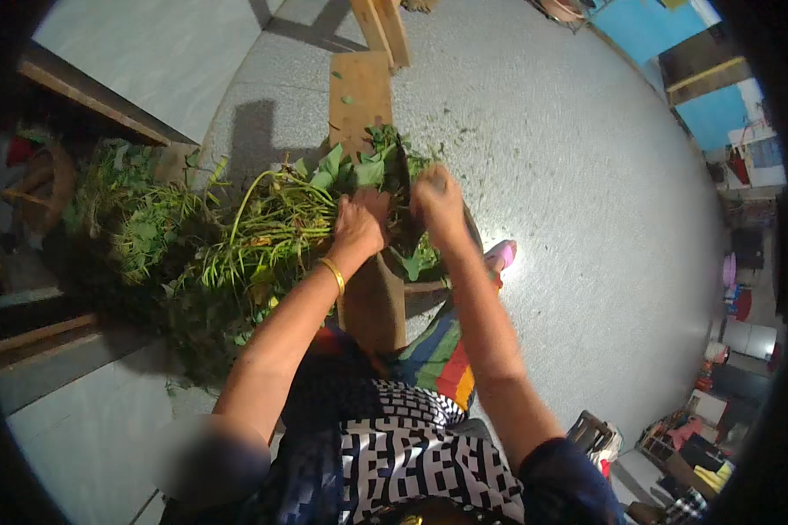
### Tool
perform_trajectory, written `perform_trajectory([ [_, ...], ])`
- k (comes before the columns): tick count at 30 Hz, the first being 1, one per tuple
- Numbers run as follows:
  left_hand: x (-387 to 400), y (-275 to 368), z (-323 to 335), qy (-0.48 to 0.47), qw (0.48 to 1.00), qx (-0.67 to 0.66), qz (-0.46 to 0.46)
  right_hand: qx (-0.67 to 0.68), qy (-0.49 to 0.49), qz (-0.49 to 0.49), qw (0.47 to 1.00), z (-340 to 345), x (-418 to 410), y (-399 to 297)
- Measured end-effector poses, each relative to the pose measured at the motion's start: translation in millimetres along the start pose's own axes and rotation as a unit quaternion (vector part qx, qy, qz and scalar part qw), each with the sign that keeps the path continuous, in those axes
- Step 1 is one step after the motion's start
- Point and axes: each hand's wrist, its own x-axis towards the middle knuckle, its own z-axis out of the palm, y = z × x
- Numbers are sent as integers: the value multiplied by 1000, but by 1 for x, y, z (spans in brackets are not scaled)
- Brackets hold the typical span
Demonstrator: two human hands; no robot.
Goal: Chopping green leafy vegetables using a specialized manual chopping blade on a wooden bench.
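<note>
My left hand (362, 223), with a yellow bangle at the wrist, presses a bundle of green leafy stems (295, 213) onto a long wooden plank (361, 85). The stems reach out to the left, and their broad leaves lie ahead of the fingers. Just to the right, my right hand (437, 193) is closed in a slightly blurred fist around what looks like the handle of a dark-bladed cutting tool (403, 172). The blade stands between both hands, across the plank; its lower part is hard to make out among shadow and leaves.
A large heap of leafy vines (144, 223) lies at the left beside a wooden frame. Cut leaf bits are scattered over the speckled floor (578, 216) at the right. A wooden leg (384, 29) stands by the plank's far end. A foot with a pink covering (503, 254) is at the right.
</note>
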Motion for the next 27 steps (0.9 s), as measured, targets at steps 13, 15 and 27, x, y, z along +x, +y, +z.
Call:
perform_trajectory([
  [13,9,11,-9,1,999,-29,-38,83,15,-24,996,2,-34,32],
  [15,1,15,3,21,999,-36,-25,37,2,25,999,-6,-18,16],
  [27,20,17,-19,-63,997,30,-16,47,-7,-5,999,10,13,-31],
])
